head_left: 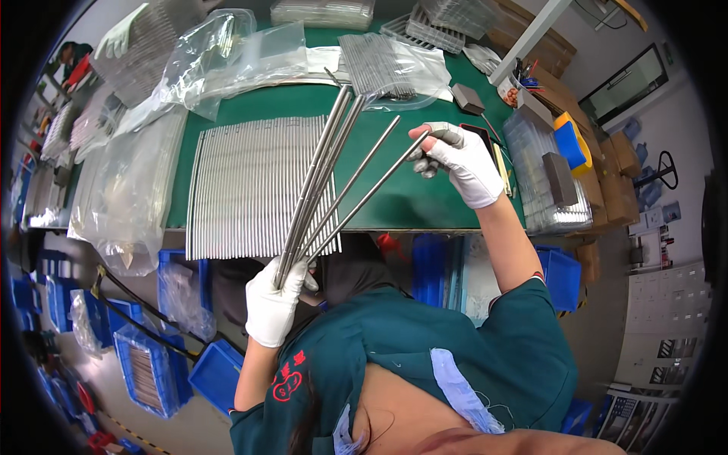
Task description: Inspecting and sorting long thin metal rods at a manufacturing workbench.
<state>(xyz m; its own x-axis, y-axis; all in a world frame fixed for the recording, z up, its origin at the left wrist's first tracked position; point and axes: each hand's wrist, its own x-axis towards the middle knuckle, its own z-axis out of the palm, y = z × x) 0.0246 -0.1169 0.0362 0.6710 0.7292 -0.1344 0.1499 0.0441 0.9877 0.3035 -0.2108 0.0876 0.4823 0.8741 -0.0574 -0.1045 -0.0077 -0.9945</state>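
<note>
Clear bags [227, 57] behind metal rods [326, 189]

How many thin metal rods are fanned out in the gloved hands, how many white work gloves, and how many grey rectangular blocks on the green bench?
Thin silver metal rods gripped in the left hand, far tip of one pinched by the right hand: about 5, bunched at the base
White work gloves: 2
Grey rectangular blocks: 2
Total: about 9

A factory workbench: green mat [425, 193], rows of metal rods [250, 189], blue parts bins [152, 371].
</note>
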